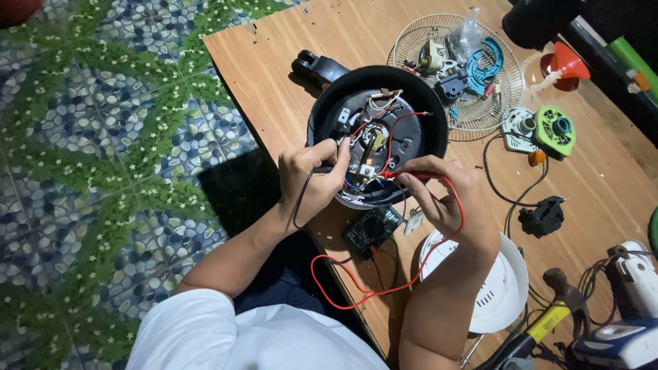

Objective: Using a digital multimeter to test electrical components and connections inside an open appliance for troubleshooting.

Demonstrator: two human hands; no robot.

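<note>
My left hand point(310, 179) pinches the black probe point(327, 166) and my right hand point(439, 195) pinches the red probe point(406, 175), both tips on the wiring inside the upturned black cooker base point(356, 109) just beyond my fingers. A black multimeter point(372, 229) lies between my wrists; a clear plastic bag point(469, 33) sits on the wire fan grille point(411, 48) far beyond my right hand.

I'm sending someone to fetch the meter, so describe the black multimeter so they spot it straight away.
Start at the wooden tabletop and find the round black appliance base lying open with its wiring exposed. Just below it, near the table's front edge, lies the multimeter, between the person's two forearms. It is the only flat black box with a round dial, and red and black leads run from it.
</note>
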